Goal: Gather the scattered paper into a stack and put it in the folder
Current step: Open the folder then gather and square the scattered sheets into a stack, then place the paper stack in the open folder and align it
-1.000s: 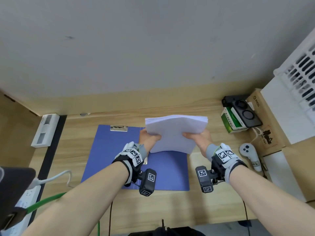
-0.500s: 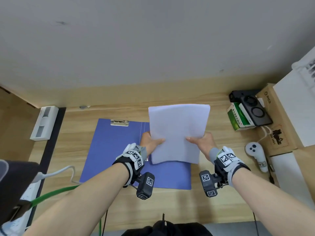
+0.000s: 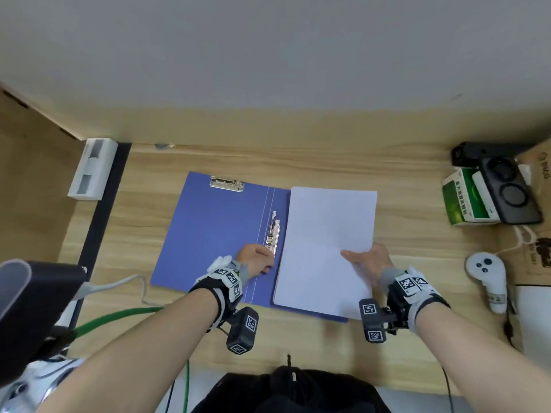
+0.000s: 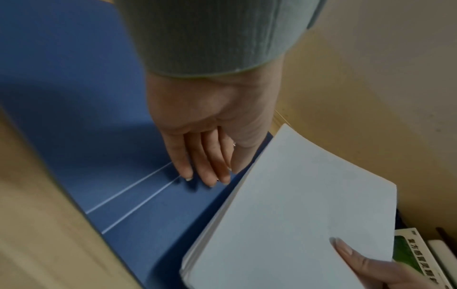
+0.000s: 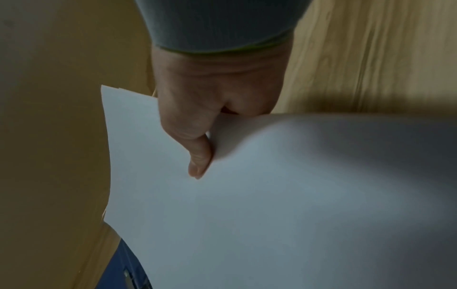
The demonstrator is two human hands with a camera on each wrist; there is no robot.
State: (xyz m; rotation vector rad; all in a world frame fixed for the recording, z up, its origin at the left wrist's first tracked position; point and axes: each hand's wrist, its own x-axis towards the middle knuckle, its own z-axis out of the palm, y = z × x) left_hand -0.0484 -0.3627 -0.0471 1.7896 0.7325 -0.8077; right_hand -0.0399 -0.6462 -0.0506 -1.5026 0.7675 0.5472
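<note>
The white paper stack (image 3: pixel 325 248) lies over the right half of the open blue folder (image 3: pixel 214 231), its right edge a little raised. My right hand (image 3: pixel 368 260) pinches that edge, thumb on top (image 5: pixel 197 162), fingers hidden under the sheets (image 5: pixel 272 195). My left hand (image 3: pixel 258 260) has let go and rests with straight fingers (image 4: pixel 207 168) on the folder's spine (image 4: pixel 138 197), just left of the stack (image 4: pixel 296 215). A metal clip (image 3: pixel 272 231) lies along the spine above the left hand. Another clip (image 3: pixel 226 183) sits at the folder's top edge.
A green box (image 3: pixel 465 201) with a black device (image 3: pixel 507 195) on it stands at the right of the wooden desk (image 3: pixel 417 234). A white controller (image 3: pixel 489 278) lies near the right edge. A white socket block (image 3: pixel 92 168) and cables (image 3: pixel 119 314) are at the left.
The stack has come down from the air onto the folder's right half. My left hand released it and moved left onto the spine. The right hand keeps its hold.
</note>
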